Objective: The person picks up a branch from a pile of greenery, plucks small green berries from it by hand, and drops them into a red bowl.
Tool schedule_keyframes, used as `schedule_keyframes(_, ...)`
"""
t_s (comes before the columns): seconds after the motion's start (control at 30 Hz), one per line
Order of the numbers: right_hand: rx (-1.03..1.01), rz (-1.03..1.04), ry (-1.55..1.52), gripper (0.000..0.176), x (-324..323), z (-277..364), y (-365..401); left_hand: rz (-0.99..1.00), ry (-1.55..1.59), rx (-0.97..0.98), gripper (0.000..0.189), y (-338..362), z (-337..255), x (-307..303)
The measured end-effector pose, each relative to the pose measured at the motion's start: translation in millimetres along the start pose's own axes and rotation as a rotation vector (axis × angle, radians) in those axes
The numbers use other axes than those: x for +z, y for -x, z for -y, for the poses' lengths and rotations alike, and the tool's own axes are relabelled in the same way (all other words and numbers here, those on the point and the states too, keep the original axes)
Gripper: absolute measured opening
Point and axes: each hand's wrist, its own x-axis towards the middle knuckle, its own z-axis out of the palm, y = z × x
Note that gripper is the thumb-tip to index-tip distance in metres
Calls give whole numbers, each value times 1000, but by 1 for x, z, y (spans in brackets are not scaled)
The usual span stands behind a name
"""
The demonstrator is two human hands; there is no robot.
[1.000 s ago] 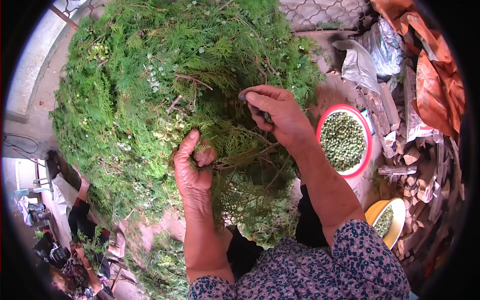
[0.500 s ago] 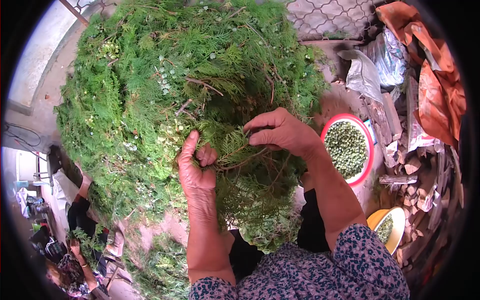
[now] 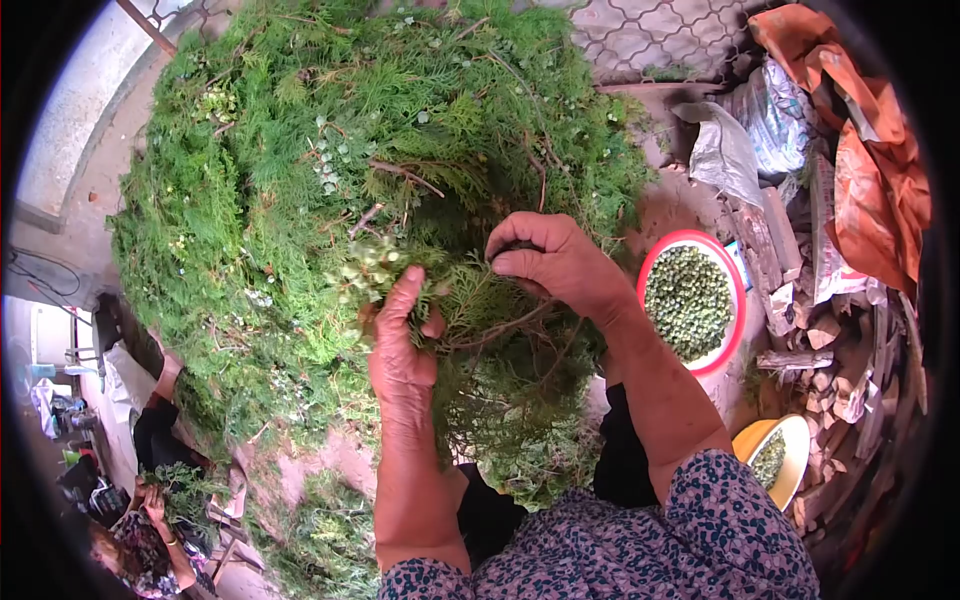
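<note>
Left hand (image 3: 405, 325) grips leafy branch (image 3: 490, 325) above green pile (image 3: 270, 200), fingers closed around sprigs beside pale cones (image 3: 370, 268). Right hand (image 3: 560, 265) hovers at branch's upper side, thumb and forefinger curled close; whether tips meet on anything, cannot tell. Red-rimmed basin (image 3: 690, 302) of green cones sits near right forearm, yellow basin (image 3: 790, 462) below. Orange sack (image 3: 880, 190) carries faint marks, unreadable. Co-worker (image 3: 150, 535) handles greenery, lower left.

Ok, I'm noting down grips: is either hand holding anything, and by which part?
The left hand holds a green branch by a leafy part. Whether the fingers of the right hand pinch anything cannot be told.
</note>
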Motion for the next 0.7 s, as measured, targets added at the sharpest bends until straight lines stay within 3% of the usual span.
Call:
schedule_keyframes(0.1, -110, -91, 62, 11, 9, -7, -3, -35, -198, -7, 28, 9, 4, 8)
schedule_keyframes(0.13, -219, -123, 116, 10, 10, -14, -6, 51, -289, -49, 48, 9, 3, 1)
schedule_keyframes(0.17, -327, -156, 169, 10, 13, -18, -7, 50, -289, -48, 48, 10, 3, 3)
schedule_keyframes(0.23, -228, -180, 47, 9, 19, -19, -5, 134, -229, -97, 46, 14, 5, 9)
schedule_keyframes(0.27, -129, -204, -74, 9, 22, -20, -4, 47, -230, -110, 43, 15, 7, 10)
schedule_keyframes(0.37, 34, -292, -339, 8, 32, -18, -2, 67, -201, -136, 42, 11, 9, 9)
schedule_keyframes(0.5, -7, -291, -418, 5, 34, -25, -3, 152, -197, -191, 41, 4, 10, 3)
schedule_keyframes(0.57, 93, -336, -553, 7, 37, -20, -1, 138, -159, -224, 38, 2, 13, 1)
schedule_keyframes(0.6, 92, -337, -553, 7, 37, -21, 0, 139, -159, -225, 38, 2, 13, 1)
schedule_keyframes(0.67, -113, -417, -137, 9, 38, -25, 2, 175, -163, -212, 39, 2, 13, 3)
schedule_keyframes(0.7, -113, -419, -137, 9, 39, -27, 1, 176, -164, -214, 39, 2, 13, 3)
